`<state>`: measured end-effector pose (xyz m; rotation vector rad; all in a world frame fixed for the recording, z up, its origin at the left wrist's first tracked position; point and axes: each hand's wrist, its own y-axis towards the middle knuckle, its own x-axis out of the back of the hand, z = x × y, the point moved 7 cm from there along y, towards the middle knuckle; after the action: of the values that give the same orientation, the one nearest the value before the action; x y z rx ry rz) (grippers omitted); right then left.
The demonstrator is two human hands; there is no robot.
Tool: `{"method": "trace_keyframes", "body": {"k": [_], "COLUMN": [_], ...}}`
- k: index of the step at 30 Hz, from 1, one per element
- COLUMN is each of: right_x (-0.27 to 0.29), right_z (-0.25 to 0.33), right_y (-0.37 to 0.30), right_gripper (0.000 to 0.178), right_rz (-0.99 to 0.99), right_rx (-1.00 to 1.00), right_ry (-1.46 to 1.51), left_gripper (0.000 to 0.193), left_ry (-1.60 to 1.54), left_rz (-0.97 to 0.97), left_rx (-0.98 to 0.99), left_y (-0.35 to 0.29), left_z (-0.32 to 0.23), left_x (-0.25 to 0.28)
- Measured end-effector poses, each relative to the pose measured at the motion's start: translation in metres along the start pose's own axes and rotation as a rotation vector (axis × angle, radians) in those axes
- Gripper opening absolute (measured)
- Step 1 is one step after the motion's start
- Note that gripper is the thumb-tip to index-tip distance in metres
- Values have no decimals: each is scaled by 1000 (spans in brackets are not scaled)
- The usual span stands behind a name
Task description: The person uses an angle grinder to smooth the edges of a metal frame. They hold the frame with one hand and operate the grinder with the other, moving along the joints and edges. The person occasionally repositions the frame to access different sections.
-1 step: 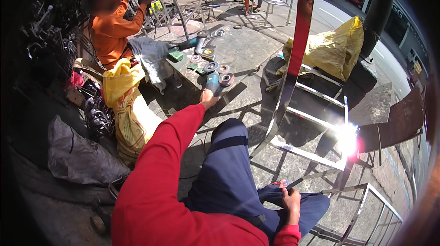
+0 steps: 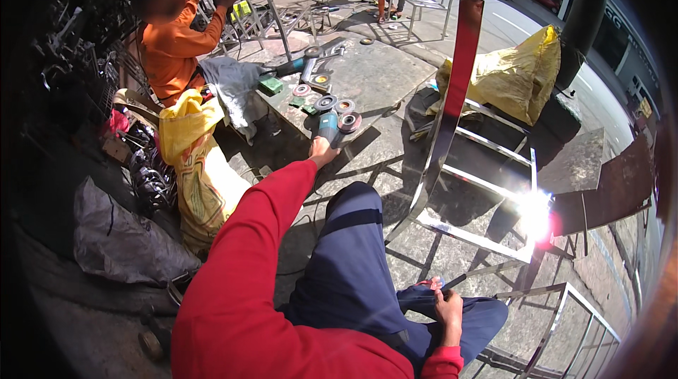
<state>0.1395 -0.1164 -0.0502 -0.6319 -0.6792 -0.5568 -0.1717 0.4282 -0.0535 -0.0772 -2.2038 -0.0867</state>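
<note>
My left hand (image 2: 323, 152) reaches out to the near edge of a low table (image 2: 395, 72). It is closed round the rear of a teal angle grinder (image 2: 328, 127), whose disc end rests among several grinding discs (image 2: 325, 103). Resting by my bent leg, my right hand (image 2: 448, 308) has its fingers closed. Something small, bluish and red, shows at its fingertips, too small to name. To the right of my knees stands a shiny metal frame (image 2: 487, 186) with crossbars, sunlight glaring off its lower corner.
A second grinder (image 2: 288, 67) and green boxes (image 2: 270, 85) lie on the table. Yellow sacks (image 2: 194, 174) stand at the left and behind the frame. Another barred frame (image 2: 565, 308) is at lower right. A person in orange (image 2: 169, 47) works at far left; others are farther back.
</note>
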Motion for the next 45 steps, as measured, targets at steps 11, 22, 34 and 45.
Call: {"method": "trace_keyframes", "body": {"k": [11, 22, 34, 45], "right_x": [4, -16, -8, 14], "right_z": [1, -28, -14, -20], "right_y": [-2, 68, 142, 149], "right_gripper": [36, 37, 62, 36], "right_rz": [41, 181, 86, -179], "right_rx": [-28, -159, -106, -125], "right_ry": [-3, 859, 1590, 1867], "left_gripper": [74, 55, 46, 62], "left_ry": [113, -663, -899, -849], "left_rz": [204, 340, 291, 244], "left_rx": [-20, -548, -902, -874], "left_y": [-1, -73, -172, -220], "left_z": [-11, -256, -384, -407], "left_x": [11, 168, 202, 200]}}
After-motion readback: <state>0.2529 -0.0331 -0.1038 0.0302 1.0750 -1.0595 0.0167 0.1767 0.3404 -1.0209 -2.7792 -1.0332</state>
